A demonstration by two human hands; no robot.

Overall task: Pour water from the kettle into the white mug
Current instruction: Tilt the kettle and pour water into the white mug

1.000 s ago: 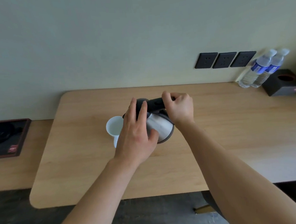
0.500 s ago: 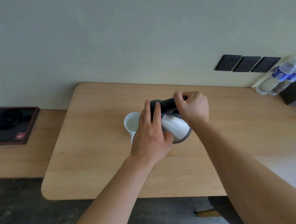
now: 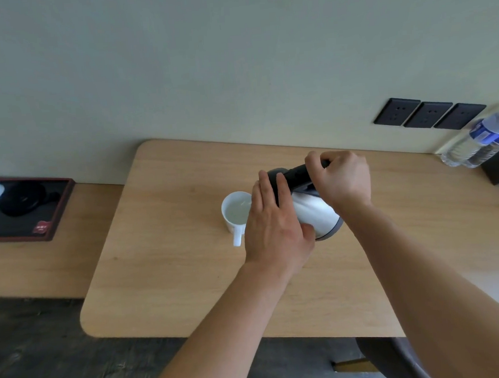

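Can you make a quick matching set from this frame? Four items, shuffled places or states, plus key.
Items:
1. white mug
2. kettle
3. water bottles
4. black tray

Places or states:
A. far right, by the wall
B. tilted, held in both hands
C. upright on the table, water inside
D. far left on the lower counter

Pairs: 1-C, 2-B, 3-A, 4-D

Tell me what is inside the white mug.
The white mug holds clear water, a pale pool across its bottom. The left hand covers its right rim and the kettle spout, so any stream is hidden.
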